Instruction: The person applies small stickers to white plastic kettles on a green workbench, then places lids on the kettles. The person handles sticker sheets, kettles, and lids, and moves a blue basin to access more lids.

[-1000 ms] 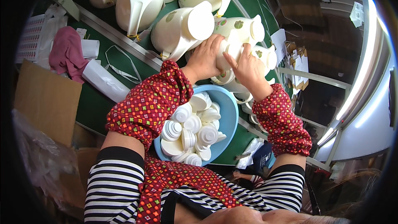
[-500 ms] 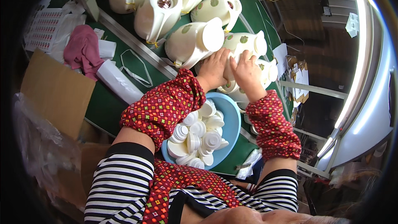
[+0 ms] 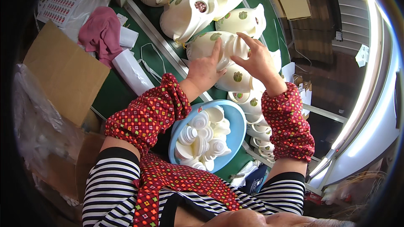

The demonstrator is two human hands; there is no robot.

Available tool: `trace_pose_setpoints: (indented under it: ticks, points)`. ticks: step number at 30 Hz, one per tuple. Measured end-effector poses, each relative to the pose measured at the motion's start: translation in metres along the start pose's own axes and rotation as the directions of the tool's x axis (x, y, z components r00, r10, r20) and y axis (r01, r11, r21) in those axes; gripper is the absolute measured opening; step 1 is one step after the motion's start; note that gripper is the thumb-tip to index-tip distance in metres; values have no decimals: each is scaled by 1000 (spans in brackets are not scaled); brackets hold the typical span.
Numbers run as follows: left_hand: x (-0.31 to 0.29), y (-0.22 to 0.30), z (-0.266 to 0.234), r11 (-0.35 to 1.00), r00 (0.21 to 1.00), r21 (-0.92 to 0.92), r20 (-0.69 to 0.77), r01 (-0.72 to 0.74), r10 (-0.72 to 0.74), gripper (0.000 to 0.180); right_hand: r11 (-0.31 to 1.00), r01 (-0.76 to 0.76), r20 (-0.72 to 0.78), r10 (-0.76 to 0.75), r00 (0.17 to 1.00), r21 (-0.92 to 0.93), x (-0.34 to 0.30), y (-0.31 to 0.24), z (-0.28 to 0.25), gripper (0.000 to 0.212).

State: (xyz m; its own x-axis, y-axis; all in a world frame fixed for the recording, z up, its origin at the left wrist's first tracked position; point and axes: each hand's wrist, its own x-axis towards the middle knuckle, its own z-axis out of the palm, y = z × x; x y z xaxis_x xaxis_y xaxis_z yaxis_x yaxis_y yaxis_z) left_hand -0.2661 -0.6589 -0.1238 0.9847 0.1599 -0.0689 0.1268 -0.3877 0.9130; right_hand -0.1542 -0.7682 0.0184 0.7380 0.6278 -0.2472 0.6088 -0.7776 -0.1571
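Cream jug (image 3: 201, 46) lies partly under left grip (image 3: 203, 72), beside right grip (image 3: 261, 62).

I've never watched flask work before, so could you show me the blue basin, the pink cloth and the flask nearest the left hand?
Blue basin (image 3: 237, 130): head view, inner right wall.
Pink cloth (image 3: 100, 29): head view, middle.
Cream vacuum flask (image 3: 201, 46): head view, body.

A worker's left hand (image 3: 203, 72) touches a cream jug (image 3: 198, 47), right hand (image 3: 260, 62) spread near its top; white stoppers (image 3: 205, 133) crowd a blue basin (image 3: 237, 132).
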Motion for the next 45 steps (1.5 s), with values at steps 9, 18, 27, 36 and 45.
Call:
trace_pose_setpoints:
  ticks: [9,18,27,36,45]
  points:
    - [3,-7,15,999,995,25,87,42,-44,115,956,-20,262,101,960,-293,19,-12,-14,80]
    - [0,-10,19,999,999,7,10,41,-41,115,912,-80,275,204,940,-403,15,2,7,89]
    - [6,-7,5,994,998,86,10,62,-63,115,986,-50,35,57,998,-159,15,-6,15,82]
    - [-6,-7,2,983,994,175,75,62,-76,114,977,95,43,-89,995,-190,-3,0,31,81]
    - [-4,-18,13,996,999,81,7,-36,35,111,949,61,-148,-112,983,-309,-18,-7,42,88]
